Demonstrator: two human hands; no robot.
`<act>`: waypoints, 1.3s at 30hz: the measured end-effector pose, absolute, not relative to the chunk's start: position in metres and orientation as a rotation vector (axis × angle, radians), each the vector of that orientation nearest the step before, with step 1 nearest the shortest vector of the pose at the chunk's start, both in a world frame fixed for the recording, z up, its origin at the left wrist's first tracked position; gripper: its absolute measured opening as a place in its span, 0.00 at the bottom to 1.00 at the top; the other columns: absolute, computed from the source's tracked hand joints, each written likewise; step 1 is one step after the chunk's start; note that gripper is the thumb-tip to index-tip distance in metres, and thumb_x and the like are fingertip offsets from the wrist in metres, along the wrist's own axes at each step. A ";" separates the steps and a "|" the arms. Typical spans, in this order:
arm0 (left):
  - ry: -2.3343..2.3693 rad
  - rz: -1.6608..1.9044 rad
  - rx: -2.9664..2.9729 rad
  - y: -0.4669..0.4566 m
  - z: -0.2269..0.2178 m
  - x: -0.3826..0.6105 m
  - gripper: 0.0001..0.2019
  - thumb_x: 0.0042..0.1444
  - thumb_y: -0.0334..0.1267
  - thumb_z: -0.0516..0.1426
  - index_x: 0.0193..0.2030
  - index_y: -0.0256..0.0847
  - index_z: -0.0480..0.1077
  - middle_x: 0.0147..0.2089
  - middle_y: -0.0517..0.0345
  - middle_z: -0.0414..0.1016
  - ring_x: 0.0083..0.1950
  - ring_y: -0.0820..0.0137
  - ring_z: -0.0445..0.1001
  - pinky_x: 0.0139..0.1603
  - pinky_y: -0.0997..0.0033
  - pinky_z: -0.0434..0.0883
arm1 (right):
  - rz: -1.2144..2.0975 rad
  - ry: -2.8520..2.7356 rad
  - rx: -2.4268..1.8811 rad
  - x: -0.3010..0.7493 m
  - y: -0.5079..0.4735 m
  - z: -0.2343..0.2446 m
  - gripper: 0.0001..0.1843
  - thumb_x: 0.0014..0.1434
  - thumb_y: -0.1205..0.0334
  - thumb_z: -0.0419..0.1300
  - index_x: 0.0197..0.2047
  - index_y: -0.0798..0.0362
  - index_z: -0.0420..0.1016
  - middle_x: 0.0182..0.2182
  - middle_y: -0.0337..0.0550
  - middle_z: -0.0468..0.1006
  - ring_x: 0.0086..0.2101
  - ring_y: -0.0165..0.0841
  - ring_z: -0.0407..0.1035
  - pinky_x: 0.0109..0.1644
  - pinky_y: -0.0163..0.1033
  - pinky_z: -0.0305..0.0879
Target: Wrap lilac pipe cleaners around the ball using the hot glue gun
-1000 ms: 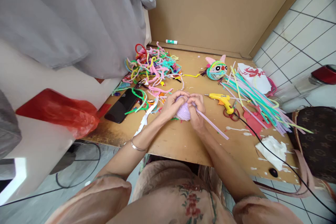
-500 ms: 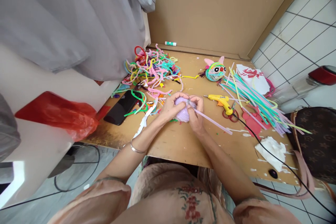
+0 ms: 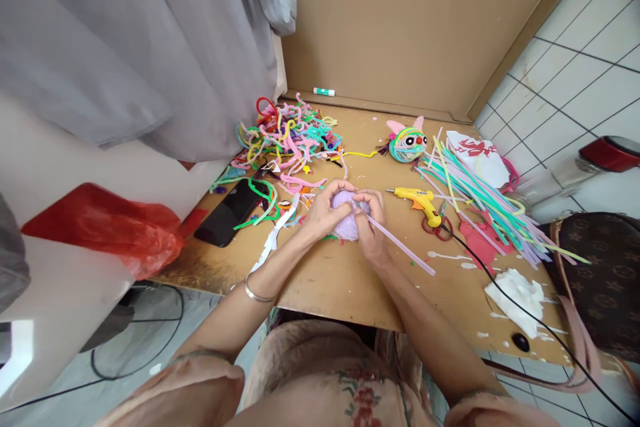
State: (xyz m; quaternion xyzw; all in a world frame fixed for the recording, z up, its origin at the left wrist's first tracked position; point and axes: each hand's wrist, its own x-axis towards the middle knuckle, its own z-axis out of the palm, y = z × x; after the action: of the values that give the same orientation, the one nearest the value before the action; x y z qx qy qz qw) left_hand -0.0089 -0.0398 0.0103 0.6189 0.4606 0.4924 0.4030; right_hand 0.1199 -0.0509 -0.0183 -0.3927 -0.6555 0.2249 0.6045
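While the left hand cups the lilac ball at the middle of the tabletop, the right hand pinches the lilac strand against the ball's top. Little has changed in the last second. Both hands stay closed on the ball, and only the strand's free tail has swung slightly, trailing toward the front right corner. The winding seems mid-turn, with much strand loose. The yellow glue gun lies apart, to the right.
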 end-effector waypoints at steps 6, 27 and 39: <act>1.187 1.242 1.591 -0.039 0.008 -0.009 0.14 0.46 0.36 0.55 0.42 0.39 0.70 0.44 0.56 0.76 0.46 0.66 0.73 0.51 0.67 0.70 | 0.506 -1.521 -0.893 0.121 -0.049 -0.020 0.09 0.57 0.65 0.52 0.40 0.48 0.69 0.41 0.43 0.70 0.45 0.37 0.67 0.52 0.47 0.66; 1.120 1.307 1.523 -0.038 0.004 -0.010 0.18 0.46 0.35 0.56 0.46 0.38 0.70 0.50 0.50 0.75 0.55 0.61 0.73 0.61 0.61 0.68 | 0.507 -1.529 -0.913 0.121 -0.051 -0.017 0.08 0.57 0.65 0.52 0.40 0.48 0.69 0.44 0.45 0.70 0.49 0.39 0.67 0.55 0.50 0.65; 1.158 1.364 1.661 -0.043 0.006 -0.012 0.11 0.53 0.40 0.55 0.42 0.41 0.71 0.49 0.53 0.74 0.55 0.62 0.71 0.62 0.61 0.66 | 0.560 -1.460 -0.908 0.119 -0.044 -0.022 0.07 0.56 0.64 0.52 0.38 0.49 0.69 0.40 0.44 0.72 0.45 0.37 0.68 0.53 0.47 0.66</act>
State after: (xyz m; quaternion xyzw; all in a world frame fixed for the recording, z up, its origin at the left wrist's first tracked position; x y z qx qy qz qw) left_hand -0.0122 -0.0427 0.0065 0.6390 0.4456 0.5248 0.3431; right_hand 0.1194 -0.0444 -0.0221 -0.3947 -0.6346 0.2432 0.6183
